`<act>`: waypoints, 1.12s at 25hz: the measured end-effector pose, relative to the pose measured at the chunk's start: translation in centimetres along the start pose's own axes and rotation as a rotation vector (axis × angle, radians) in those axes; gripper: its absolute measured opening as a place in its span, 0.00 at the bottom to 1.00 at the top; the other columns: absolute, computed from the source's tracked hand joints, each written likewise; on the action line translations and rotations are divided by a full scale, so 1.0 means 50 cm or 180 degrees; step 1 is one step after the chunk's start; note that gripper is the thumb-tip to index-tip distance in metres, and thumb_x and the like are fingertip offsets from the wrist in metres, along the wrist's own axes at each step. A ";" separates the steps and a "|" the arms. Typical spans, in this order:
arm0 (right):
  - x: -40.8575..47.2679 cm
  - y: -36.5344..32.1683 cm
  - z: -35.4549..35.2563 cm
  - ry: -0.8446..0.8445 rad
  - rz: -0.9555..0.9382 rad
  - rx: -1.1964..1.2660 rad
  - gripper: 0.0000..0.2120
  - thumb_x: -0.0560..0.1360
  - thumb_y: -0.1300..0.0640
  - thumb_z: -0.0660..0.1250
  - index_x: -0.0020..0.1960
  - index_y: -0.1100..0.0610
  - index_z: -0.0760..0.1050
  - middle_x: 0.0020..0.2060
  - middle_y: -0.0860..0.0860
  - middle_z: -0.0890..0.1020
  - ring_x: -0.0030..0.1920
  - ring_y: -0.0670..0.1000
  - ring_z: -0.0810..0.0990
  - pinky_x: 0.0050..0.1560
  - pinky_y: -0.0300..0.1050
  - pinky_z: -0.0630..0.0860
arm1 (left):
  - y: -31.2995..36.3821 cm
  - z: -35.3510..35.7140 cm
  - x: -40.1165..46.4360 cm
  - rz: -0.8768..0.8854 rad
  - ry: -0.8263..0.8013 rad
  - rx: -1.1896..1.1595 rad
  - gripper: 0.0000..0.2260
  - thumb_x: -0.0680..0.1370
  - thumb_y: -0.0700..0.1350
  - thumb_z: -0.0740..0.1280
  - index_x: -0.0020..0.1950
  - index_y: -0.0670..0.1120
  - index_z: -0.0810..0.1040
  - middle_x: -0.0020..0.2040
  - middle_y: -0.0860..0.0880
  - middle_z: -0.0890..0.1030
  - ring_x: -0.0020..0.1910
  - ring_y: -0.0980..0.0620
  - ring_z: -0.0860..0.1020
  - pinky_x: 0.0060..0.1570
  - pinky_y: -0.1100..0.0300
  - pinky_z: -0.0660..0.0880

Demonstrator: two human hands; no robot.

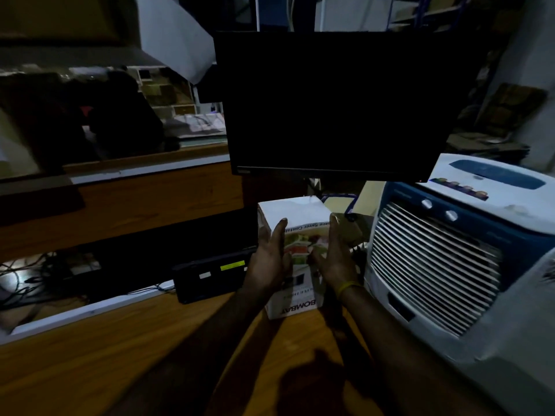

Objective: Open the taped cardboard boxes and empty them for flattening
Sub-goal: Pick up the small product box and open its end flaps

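Note:
A white printed carton (295, 217) with food pictures and upside-down lettering stands upright on the wooden desk (120, 361), below a dark monitor. My left hand (268, 259) lies flat against the carton's left side with straight fingers pointing up. On the right side, my right hand (333, 256) touches it the same way, a yellow band at the wrist. The carton's top flap looks closed. Whether it is taped is not visible.
A large dark monitor (336, 103) hangs over the carton. A white and blue air cooler (450, 253) stands close on the right. A black device (210, 274) with a yellow label lies left of the carton. Cables (36, 274) sit on a lower shelf at left.

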State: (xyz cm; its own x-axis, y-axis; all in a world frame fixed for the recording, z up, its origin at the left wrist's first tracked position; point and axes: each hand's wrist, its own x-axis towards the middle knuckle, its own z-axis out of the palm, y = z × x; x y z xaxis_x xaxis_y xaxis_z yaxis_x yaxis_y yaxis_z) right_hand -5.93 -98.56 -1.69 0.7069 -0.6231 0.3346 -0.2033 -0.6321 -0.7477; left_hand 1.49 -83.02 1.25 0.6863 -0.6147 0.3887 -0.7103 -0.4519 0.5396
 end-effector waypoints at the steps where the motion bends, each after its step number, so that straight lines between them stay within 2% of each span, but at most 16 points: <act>1: -0.011 -0.005 0.006 0.0101 0.0000 0.0081 0.46 0.77 0.55 0.68 0.76 0.30 0.38 0.72 0.58 0.66 0.64 0.63 0.74 0.56 0.62 0.78 | 0.000 0.000 -0.006 -0.0028 0.0094 -0.0115 0.29 0.80 0.45 0.64 0.79 0.52 0.57 0.74 0.42 0.62 0.56 0.42 0.77 0.42 0.56 0.77; 4: -0.056 -0.020 0.015 0.0518 0.0044 0.0085 0.41 0.77 0.57 0.68 0.79 0.36 0.46 0.66 0.60 0.69 0.61 0.63 0.75 0.53 0.61 0.79 | 0.018 -0.011 -0.033 -0.0188 0.0363 -0.0251 0.23 0.81 0.46 0.61 0.76 0.53 0.62 0.72 0.44 0.66 0.57 0.45 0.78 0.46 0.55 0.78; 6: -0.098 -0.033 0.017 0.0732 0.0073 -0.0058 0.40 0.77 0.58 0.68 0.79 0.40 0.49 0.62 0.60 0.71 0.60 0.62 0.75 0.54 0.58 0.79 | 0.029 -0.024 -0.065 -0.0269 0.0561 -0.0213 0.22 0.81 0.45 0.61 0.75 0.54 0.64 0.71 0.45 0.68 0.55 0.48 0.79 0.44 0.59 0.78; 8: -0.152 -0.053 0.018 0.0859 0.0003 -0.0177 0.40 0.77 0.58 0.67 0.79 0.39 0.49 0.61 0.61 0.71 0.58 0.63 0.75 0.53 0.58 0.79 | 0.026 -0.041 -0.111 -0.0254 0.0721 -0.0172 0.21 0.81 0.44 0.62 0.74 0.55 0.66 0.70 0.47 0.71 0.55 0.50 0.78 0.41 0.62 0.72; 11: -0.256 -0.105 0.036 0.1004 -0.0073 -0.0335 0.41 0.77 0.59 0.67 0.79 0.37 0.48 0.62 0.63 0.69 0.56 0.65 0.74 0.51 0.58 0.79 | 0.007 -0.078 -0.204 -0.0191 0.0878 -0.0237 0.20 0.81 0.44 0.62 0.73 0.55 0.67 0.68 0.48 0.72 0.56 0.51 0.76 0.44 0.62 0.69; 16: -0.454 -0.218 0.091 0.0985 -0.0212 -0.0430 0.41 0.78 0.55 0.67 0.79 0.37 0.45 0.59 0.60 0.70 0.54 0.63 0.73 0.51 0.57 0.76 | -0.047 -0.196 -0.408 -0.0126 0.1064 -0.0477 0.19 0.82 0.47 0.60 0.72 0.57 0.68 0.67 0.49 0.73 0.50 0.50 0.79 0.42 0.54 0.78; 21: -0.661 -0.347 0.158 0.0871 -0.0318 -0.0382 0.41 0.78 0.54 0.68 0.80 0.40 0.46 0.58 0.58 0.70 0.52 0.59 0.71 0.51 0.57 0.75 | -0.098 -0.350 -0.618 -0.0386 0.1154 -0.0357 0.21 0.81 0.44 0.64 0.72 0.60 0.69 0.64 0.47 0.76 0.45 0.53 0.78 0.38 0.53 0.79; 23: -0.737 -0.395 0.185 0.0817 -0.0281 -0.0316 0.42 0.77 0.52 0.68 0.80 0.40 0.44 0.59 0.58 0.70 0.54 0.60 0.71 0.52 0.59 0.75 | -0.112 -0.410 -0.697 -0.0481 0.1202 -0.0338 0.21 0.80 0.44 0.65 0.72 0.61 0.69 0.62 0.48 0.77 0.43 0.53 0.78 0.36 0.53 0.78; 25: -0.805 -0.432 0.202 0.0778 -0.0303 -0.0137 0.42 0.77 0.51 0.68 0.80 0.41 0.43 0.63 0.57 0.69 0.58 0.60 0.70 0.56 0.58 0.75 | -0.123 -0.461 -0.763 -0.0606 0.1289 -0.0351 0.23 0.80 0.45 0.66 0.73 0.61 0.68 0.59 0.50 0.79 0.43 0.54 0.78 0.33 0.59 0.75; 28: -0.875 -0.460 0.224 0.0716 -0.0466 0.0163 0.41 0.78 0.52 0.68 0.81 0.46 0.46 0.69 0.53 0.66 0.66 0.56 0.67 0.62 0.50 0.69 | -0.140 -0.496 -0.836 -0.0865 0.1561 -0.0479 0.28 0.80 0.47 0.66 0.78 0.61 0.59 0.56 0.52 0.79 0.36 0.57 0.77 0.29 0.66 0.68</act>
State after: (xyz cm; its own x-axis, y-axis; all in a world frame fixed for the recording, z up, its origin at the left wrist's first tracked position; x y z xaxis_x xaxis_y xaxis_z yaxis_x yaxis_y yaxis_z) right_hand -24.59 -51.62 -5.53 0.5569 -0.6170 0.5561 -0.0714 -0.7026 -0.7080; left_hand -18.36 -38.13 -0.24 0.8584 -0.1019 0.5027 -0.4933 -0.4328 0.7546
